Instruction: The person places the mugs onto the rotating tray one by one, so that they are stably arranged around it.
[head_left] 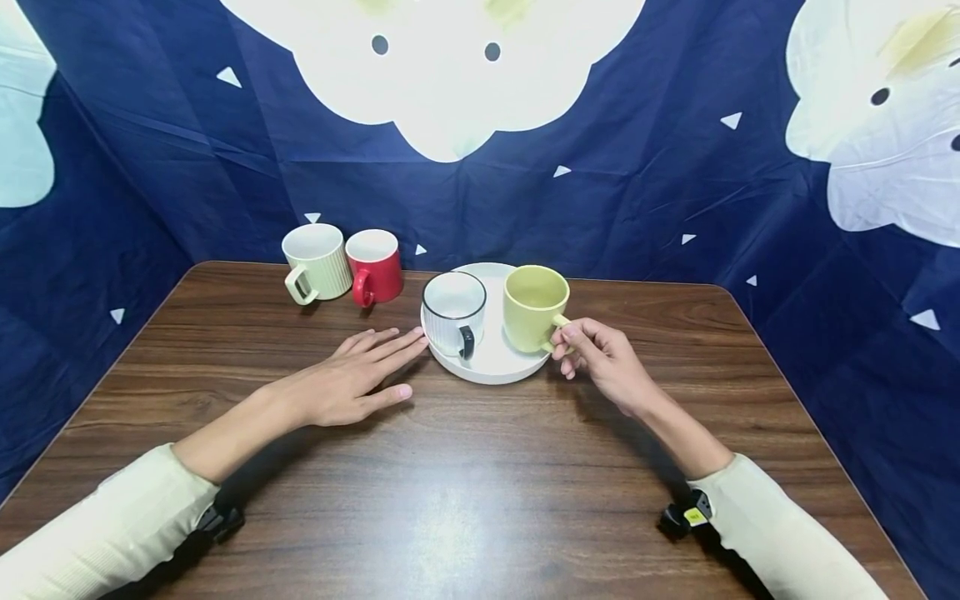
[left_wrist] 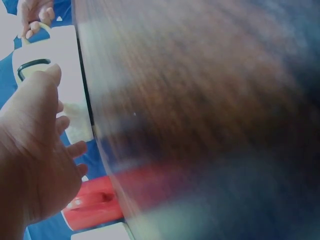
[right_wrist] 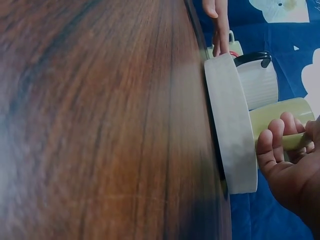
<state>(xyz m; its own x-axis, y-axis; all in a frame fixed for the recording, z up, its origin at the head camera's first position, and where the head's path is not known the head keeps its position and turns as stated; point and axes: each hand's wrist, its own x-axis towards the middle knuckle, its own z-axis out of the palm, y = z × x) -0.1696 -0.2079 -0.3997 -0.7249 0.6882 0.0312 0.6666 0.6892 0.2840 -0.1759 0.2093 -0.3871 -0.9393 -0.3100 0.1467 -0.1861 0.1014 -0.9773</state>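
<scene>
On a round white tray (head_left: 491, 371) stand two mugs: a clear-white ribbed mug (head_left: 452, 312) with a black rim and handle, and a yellow-green mug (head_left: 531, 312) at its right side. My right hand (head_left: 603, 362) pinches the yellow-green mug's handle between thumb and fingers; the right wrist view shows the fingers (right_wrist: 272, 142) curled at that handle. My left hand (head_left: 352, 379) is stretched out with straight fingers, palm toward the table, its fingertips at the tray's left edge. In the left wrist view the left thumb (left_wrist: 47, 82) partly covers the tray.
Left of the tray, near the table's back edge, a pale green ribbed mug (head_left: 322, 262) and a red mug (head_left: 382, 271) stand side by side. The brown wooden table (head_left: 465, 475) meets a dark blue cloth (head_left: 637, 225) with cloud shapes behind it.
</scene>
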